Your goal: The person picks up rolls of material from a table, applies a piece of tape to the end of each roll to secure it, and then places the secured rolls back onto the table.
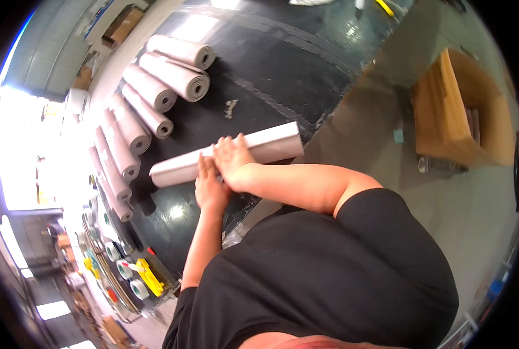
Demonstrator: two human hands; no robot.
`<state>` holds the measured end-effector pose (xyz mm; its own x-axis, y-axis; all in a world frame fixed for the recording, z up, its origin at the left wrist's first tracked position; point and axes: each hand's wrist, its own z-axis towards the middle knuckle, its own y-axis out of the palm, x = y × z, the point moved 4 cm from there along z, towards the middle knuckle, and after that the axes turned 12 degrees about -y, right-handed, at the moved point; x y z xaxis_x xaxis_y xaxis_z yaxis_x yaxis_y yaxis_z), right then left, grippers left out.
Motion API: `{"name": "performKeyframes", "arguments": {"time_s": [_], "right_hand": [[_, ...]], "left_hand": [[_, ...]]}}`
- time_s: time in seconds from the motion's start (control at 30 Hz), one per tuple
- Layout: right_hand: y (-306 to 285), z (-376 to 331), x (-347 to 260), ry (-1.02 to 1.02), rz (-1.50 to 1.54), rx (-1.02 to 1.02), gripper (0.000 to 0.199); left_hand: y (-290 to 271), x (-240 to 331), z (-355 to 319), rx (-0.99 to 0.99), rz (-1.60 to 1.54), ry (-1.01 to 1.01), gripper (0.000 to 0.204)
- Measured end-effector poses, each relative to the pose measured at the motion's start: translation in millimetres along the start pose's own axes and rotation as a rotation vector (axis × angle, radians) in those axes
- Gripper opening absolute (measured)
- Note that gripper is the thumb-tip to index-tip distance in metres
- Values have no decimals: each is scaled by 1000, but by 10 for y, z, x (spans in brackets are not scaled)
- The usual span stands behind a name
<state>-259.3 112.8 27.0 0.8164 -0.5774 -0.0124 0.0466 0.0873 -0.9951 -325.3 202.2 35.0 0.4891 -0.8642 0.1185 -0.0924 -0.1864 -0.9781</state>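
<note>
A pale grey rolled sheet [271, 145] lies across the black table [259, 64] near its edge. Both my hands press down on top of this roll. My left hand [208, 185] rests flat on it, fingers together, toward the roll's left half. My right hand [231, 157] lies beside it with fingers spread over the roll's middle. Neither hand wraps around the roll. Several finished grey rolls [154, 99] lie side by side along the table's far left side.
A small crumpled scrap [231, 107] lies on the table beyond the roll. Tape rolls [125, 270] and a yellow tool [149, 276] sit at the table's left end. An open cardboard box [463, 116] stands on the floor to the right.
</note>
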Motion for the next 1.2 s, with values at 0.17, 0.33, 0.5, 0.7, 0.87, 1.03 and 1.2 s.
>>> {"name": "performKeyframes", "arguments": {"time_s": [0.17,0.33,0.5,0.7,0.87,1.03,1.2], "right_hand": [[88,197,184,65,110,-86,69],[-23,-96,267,125,682,-551,114],[-261,-144,135,149,306,-214,106],[-72,-273,-27,251,13,-299,128],[53,-401,539,334,805,-300,129],[-627,-74,378,265,270,-12,95],[-69,-156,-13,148,-112,-160,116]], "left_hand": [[-196,-111,108,-3,69,69,76],[99,-577,-528,-56,109,159,85],[115,-433,-156,53,-57,223,85],[-72,-354,22,16,-76,208,76],[48,-842,-493,-25,-311,165,95],[127,-801,-143,-173,-605,-23,111],[358,-601,346,-300,-775,-61,94]]}}
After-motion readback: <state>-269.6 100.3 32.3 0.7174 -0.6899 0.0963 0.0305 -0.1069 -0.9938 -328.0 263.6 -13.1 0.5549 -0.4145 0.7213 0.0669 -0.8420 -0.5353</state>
